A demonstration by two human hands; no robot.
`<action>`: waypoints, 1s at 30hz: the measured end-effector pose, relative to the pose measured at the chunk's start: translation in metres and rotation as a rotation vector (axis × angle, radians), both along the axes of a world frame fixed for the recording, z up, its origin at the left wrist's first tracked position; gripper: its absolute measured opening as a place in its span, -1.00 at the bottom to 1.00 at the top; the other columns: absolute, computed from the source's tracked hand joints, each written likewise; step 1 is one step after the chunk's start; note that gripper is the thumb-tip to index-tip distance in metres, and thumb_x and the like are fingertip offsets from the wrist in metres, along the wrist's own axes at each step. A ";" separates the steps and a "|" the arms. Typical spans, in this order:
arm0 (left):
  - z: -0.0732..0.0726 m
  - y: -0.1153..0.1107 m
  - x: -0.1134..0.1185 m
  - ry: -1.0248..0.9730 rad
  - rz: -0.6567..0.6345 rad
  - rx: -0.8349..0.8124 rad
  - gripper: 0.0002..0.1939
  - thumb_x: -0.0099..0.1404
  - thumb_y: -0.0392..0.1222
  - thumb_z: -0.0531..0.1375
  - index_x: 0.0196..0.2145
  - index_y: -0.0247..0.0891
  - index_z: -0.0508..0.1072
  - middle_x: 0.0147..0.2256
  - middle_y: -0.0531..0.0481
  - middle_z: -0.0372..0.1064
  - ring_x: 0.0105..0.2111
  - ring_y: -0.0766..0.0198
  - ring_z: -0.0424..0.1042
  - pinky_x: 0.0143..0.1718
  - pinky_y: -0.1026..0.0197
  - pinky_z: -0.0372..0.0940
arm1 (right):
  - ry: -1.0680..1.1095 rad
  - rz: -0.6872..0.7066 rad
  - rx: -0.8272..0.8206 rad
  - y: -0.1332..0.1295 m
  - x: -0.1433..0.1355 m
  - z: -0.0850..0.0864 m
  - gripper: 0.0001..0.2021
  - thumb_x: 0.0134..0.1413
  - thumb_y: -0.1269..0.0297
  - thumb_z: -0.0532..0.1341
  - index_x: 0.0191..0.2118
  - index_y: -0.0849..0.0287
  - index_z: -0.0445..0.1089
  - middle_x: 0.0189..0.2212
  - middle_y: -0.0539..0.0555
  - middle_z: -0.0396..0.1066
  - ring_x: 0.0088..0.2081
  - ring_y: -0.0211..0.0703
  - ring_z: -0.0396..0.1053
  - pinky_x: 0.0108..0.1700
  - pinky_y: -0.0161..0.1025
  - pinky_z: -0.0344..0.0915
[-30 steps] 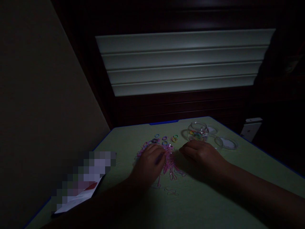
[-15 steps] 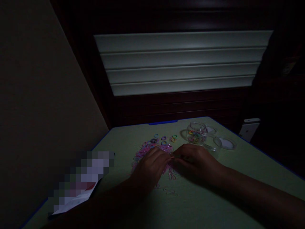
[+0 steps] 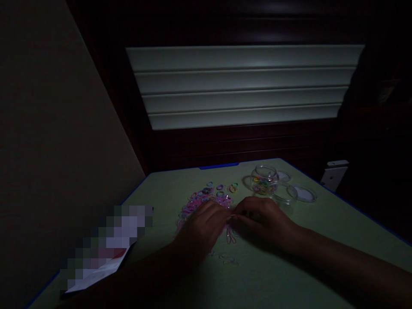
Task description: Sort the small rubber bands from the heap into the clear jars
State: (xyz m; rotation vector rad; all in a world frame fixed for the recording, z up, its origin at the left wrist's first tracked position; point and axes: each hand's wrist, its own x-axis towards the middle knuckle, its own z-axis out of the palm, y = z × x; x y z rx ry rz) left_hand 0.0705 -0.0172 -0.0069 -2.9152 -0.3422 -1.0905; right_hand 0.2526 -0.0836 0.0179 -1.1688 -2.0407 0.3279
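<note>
A heap of small elastic hair bands (image 3: pixel 189 209), mostly pink with some blue and purple, lies on the pale green table. My left hand (image 3: pixel 202 225) is over the heap's front, fingers bent and pressed together at the tips. From the right, my right hand (image 3: pixel 265 219) meets it in a pinch. Something small and pale shows where the fingertips come together, too dark to make out. A few thicker coloured hair ties (image 3: pixel 220 187) sit behind the heap. Loose pink bands (image 3: pixel 231 237) and pale bands (image 3: pixel 228 259) lie nearer me.
At the back right stands a clear jar (image 3: pixel 264 171) with colourful bands inside. Beside it are another clear container (image 3: pixel 283 193) and a round lid (image 3: pixel 304 194). A blurred-out sheet or packet (image 3: pixel 109 249) lies at the left. A white box (image 3: pixel 334 176) is beyond the table's right edge.
The two hands stay together at the fingertips, with only a slight shift of the fingers. The whole view has moved a little; the bands and jar look the same.
</note>
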 end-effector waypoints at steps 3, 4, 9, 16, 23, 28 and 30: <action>-0.001 0.000 0.000 0.011 -0.019 0.008 -0.84 0.25 -0.39 0.01 -0.21 -0.34 0.30 -0.32 -0.07 0.32 -0.28 0.27 0.26 -0.25 0.16 0.23 | -0.020 -0.026 0.046 0.000 0.001 -0.001 -0.86 0.04 0.31 0.11 -0.32 0.21 0.38 -0.44 0.03 0.38 -0.41 -0.31 0.30 -0.36 -0.36 0.21; -0.002 0.001 0.000 0.009 -0.025 0.018 -0.82 0.25 -0.39 0.01 -0.19 -0.35 0.30 -0.31 -0.08 0.33 -0.28 0.26 0.26 -0.24 0.15 0.23 | -0.035 -0.030 0.064 0.000 0.001 -0.001 -0.86 0.04 0.32 0.11 -0.32 0.21 0.38 -0.44 0.04 0.38 -0.41 -0.30 0.30 -0.36 -0.35 0.21; -0.001 0.001 0.001 -0.009 -0.021 -0.001 -0.81 0.25 -0.36 0.01 -0.18 -0.33 0.32 -0.30 -0.09 0.34 -0.27 0.28 0.28 -0.23 0.16 0.24 | -0.168 -0.002 0.176 0.000 0.005 -0.001 -0.89 0.02 0.38 0.11 -0.32 0.23 0.35 -0.43 0.07 0.37 -0.38 -0.28 0.29 -0.34 -0.33 0.20; -0.001 0.003 0.001 -0.015 -0.017 -0.081 -0.85 0.24 -0.35 0.03 -0.23 -0.31 0.33 -0.33 -0.06 0.34 -0.29 0.27 0.27 -0.24 0.16 0.24 | -0.458 -0.016 0.333 -0.001 0.009 0.004 -0.86 0.07 0.35 0.07 -0.35 0.26 0.35 -0.46 0.10 0.35 -0.39 -0.26 0.26 -0.36 -0.32 0.18; -0.002 0.004 0.000 -0.006 -0.020 -0.084 -0.84 0.24 -0.37 0.02 -0.23 -0.32 0.34 -0.32 -0.07 0.34 -0.28 0.27 0.27 -0.23 0.16 0.23 | -0.621 -0.049 0.474 -0.003 0.017 0.015 -0.79 0.12 0.40 -0.01 -0.32 0.27 0.36 -0.37 0.15 0.38 -0.32 -0.19 0.27 -0.31 -0.25 0.19; -0.002 0.004 -0.001 -0.013 -0.019 -0.049 -0.84 0.22 -0.39 0.04 -0.23 -0.33 0.34 -0.32 -0.06 0.35 -0.27 0.29 0.27 -0.19 0.17 0.22 | -0.586 -0.230 0.575 0.002 0.038 0.020 -0.78 0.12 0.41 0.00 -0.15 0.24 0.32 -0.30 0.15 0.39 -0.27 -0.16 0.27 -0.27 -0.23 0.18; -0.003 0.005 -0.001 -0.001 -0.015 -0.041 -0.84 0.22 -0.38 0.05 -0.24 -0.34 0.35 -0.33 -0.05 0.35 -0.28 0.29 0.27 -0.20 0.18 0.22 | -0.523 -0.318 0.602 0.005 0.048 0.022 -0.79 0.11 0.40 0.02 -0.17 0.23 0.33 -0.28 0.14 0.39 -0.26 -0.16 0.27 -0.25 -0.23 0.18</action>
